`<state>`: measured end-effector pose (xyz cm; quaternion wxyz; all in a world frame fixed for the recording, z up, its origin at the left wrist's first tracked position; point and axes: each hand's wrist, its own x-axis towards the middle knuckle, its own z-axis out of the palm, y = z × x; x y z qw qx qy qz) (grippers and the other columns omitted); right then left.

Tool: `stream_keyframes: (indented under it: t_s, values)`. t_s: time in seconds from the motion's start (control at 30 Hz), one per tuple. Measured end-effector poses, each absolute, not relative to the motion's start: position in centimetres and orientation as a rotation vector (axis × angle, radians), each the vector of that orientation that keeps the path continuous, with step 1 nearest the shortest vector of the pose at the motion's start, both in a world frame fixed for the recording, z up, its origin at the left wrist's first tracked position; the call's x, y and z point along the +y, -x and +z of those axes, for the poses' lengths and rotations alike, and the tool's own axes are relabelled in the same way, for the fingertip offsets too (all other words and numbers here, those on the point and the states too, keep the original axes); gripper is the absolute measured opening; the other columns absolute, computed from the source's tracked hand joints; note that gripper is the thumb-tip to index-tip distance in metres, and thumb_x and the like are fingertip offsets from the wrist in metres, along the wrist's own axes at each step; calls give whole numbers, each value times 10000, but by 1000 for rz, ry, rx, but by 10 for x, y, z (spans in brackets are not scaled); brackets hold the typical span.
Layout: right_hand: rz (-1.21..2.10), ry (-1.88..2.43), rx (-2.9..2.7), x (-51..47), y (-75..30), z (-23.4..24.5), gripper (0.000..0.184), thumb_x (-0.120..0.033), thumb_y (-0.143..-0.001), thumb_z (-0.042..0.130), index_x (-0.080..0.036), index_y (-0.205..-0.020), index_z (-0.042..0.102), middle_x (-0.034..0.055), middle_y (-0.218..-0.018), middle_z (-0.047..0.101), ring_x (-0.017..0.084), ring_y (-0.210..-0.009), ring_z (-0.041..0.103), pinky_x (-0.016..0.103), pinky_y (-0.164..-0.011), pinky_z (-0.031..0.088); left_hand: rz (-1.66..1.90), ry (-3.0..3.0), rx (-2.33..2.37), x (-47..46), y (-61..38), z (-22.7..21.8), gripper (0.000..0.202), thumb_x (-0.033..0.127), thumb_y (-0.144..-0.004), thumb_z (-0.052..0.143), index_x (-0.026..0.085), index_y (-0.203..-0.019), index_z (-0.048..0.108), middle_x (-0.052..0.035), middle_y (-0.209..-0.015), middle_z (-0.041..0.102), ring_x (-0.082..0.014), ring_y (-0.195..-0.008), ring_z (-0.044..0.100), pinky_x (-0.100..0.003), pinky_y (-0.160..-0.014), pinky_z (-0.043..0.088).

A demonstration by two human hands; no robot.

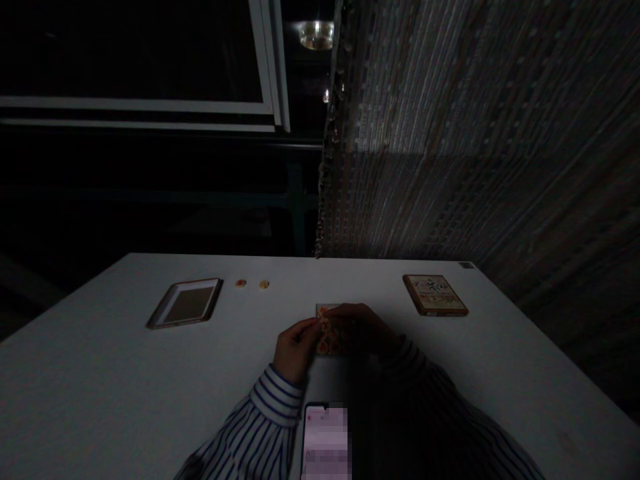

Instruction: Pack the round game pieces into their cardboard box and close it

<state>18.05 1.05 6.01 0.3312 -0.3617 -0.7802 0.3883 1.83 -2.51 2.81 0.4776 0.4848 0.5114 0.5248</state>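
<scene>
Well, the light is poor, but in the middle of the white worktop [100, 400], just ahead of the person, lies a small patterned board [330, 337] with red and orange marks on it. The left hand [295, 348] is at its left edge, the fingers [311, 327] drawn close together and pinching that edge. The right hand [364, 328] lies over the board's right part and far corner, deep in shadow. I cannot tell whether its fingers grip the board or only rest on it. Both wrists come out of striped sleeves [270, 407].

Close to the person, between the forearms, a phone [326, 440] lies flat with its screen lit pale pink.

Farther off, to the left of the board, two small round pieces [241, 283] sit side by side, apart from each other and from the hands. Left again lies a shallow square tray [186, 303] with a pale rim and a darker floor. On the right, well apart from the hands, a flat brown box [435, 294] with a printed top lies near the far edge.

Behind the worktop a woven curtain [475, 133] hangs down the right side. At the left is a dark pane in a pale window frame [270, 67], with a round lamp [317, 33] shining beside it.
</scene>
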Motion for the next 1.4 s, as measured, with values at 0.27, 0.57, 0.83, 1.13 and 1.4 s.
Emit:
stream_keyframes:
  t_s: [0.27, 0.57, 0.83, 1.13, 1.4]
  values:
    - [1107, 905, -1978, 10, -179, 58, 290, -376, -795, 478, -189, -969, 614, 46, -963, 640, 172, -877, 589, 301, -781, 469, 1311, -1060, 1227, -24, -19, 26, 304, 368, -634, 624, 130, -818, 656, -68, -798, 687, -187, -761, 625, -304, -719, 494]
    - [1114, 881, -1919, 8, -176, 57, 303, -380, -779, 501, -171, -971, 608, 59, -980, 633, 174, -906, 577, 303, -810, 456, 1333, -893, 1173, -22, -18, 23, 300, 366, -606, 649, 136, -801, 648, -61, -757, 687, -178, -718, 630, -289, -687, 497]
    - [1100, 925, -1939, 9, -174, 55, 309, -392, -784, 489, -175, -972, 602, 61, -979, 634, 179, -891, 582, 318, -806, 460, 1318, -822, 1175, -22, -20, 24, 276, 349, -584, 663, 148, -774, 647, -34, -707, 677, -149, -660, 614, -238, -623, 477]
    - [1063, 950, -1921, 9, -172, 53, 279, -364, -772, 512, -178, -958, 604, 64, -952, 640, 175, -864, 588, 304, -770, 468, 1311, -746, 1151, -24, -22, 23, 255, 328, -581, 677, 152, -762, 640, -16, -657, 661, -122, -609, 592, -210, -583, 452]
    - [1106, 940, -1885, 10, -174, 51, 265, -368, -762, 523, -161, -899, 615, 66, -891, 648, 172, -810, 591, 297, -735, 462, 1268, -783, 1139, -24, -21, 20, 321, 366, -590, 667, 123, -796, 628, 16, -529, 585, -82, -488, 508, -187, -486, 389]
